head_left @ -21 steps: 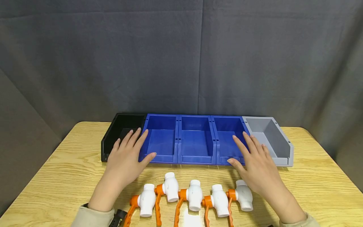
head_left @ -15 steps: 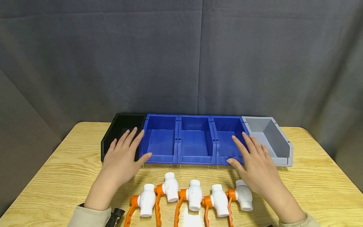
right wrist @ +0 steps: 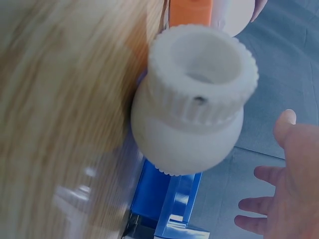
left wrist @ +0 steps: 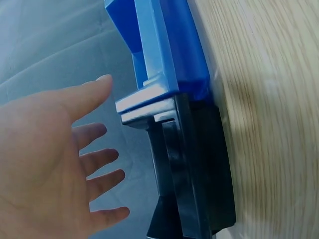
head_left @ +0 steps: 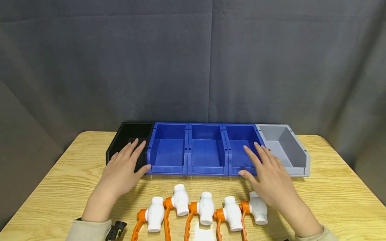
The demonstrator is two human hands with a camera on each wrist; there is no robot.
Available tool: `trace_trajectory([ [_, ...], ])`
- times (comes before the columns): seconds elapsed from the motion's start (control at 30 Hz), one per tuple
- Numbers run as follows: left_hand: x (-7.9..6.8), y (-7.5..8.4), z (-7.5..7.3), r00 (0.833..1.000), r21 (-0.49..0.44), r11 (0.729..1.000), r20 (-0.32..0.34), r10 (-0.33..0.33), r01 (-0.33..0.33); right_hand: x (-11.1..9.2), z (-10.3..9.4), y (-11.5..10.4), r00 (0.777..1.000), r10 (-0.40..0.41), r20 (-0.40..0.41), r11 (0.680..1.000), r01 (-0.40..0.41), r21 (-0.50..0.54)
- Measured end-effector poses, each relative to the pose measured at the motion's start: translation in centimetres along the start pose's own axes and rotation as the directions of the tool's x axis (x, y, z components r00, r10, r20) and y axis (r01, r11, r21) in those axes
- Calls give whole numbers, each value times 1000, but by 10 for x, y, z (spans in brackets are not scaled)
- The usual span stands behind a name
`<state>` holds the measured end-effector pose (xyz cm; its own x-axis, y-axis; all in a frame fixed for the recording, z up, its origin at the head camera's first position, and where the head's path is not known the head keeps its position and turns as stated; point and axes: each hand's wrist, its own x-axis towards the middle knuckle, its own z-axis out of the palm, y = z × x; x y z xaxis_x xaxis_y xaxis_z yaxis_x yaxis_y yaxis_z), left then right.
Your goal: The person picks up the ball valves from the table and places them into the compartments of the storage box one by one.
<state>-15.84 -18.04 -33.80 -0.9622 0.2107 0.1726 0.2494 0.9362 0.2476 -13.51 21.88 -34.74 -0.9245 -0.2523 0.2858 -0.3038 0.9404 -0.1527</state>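
My left hand (head_left: 120, 170), fingers spread, hovers over the front of the black bin (head_left: 113, 147) and holds nothing. In the left wrist view its thumb and fingers stand apart from the bin's front edge. My right hand (head_left: 271, 177) is spread too, above the front of the right blue bin (head_left: 241, 147) and close to the grey bin (head_left: 297, 150). Several white ball valves with orange lever handles lie in a row nearer me, such as the leftmost valve (head_left: 155, 214) and the rightmost valve (head_left: 258, 209). One white valve (right wrist: 192, 109) looms large in the right wrist view, its ribbed end toward the camera.
Between the black and grey bins, the left blue bin (head_left: 169, 150) and middle blue bin (head_left: 206, 150) join the row at the back of the wooden table (head_left: 60, 187). A dark grey curtain (head_left: 150, 60) hangs behind. A black strap (head_left: 116, 231) shows at the left sleeve.
My left hand has drifted left and slightly toward me, off the left blue bin's edge. The right hand has barely moved. The whole head view has shifted slightly; the valves and bins stay put.
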Motion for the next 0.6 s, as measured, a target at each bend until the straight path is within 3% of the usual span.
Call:
trace_trajectory([
  [0.37,0,-9,1,998,28,999,32,-45,44,1,1,-1,1000,-10,-6,1000,10,6],
  [0.6,0,-14,2,993,0,996,73,-89,89,0,2,-1,1000,6,3,1000,-6,15],
])
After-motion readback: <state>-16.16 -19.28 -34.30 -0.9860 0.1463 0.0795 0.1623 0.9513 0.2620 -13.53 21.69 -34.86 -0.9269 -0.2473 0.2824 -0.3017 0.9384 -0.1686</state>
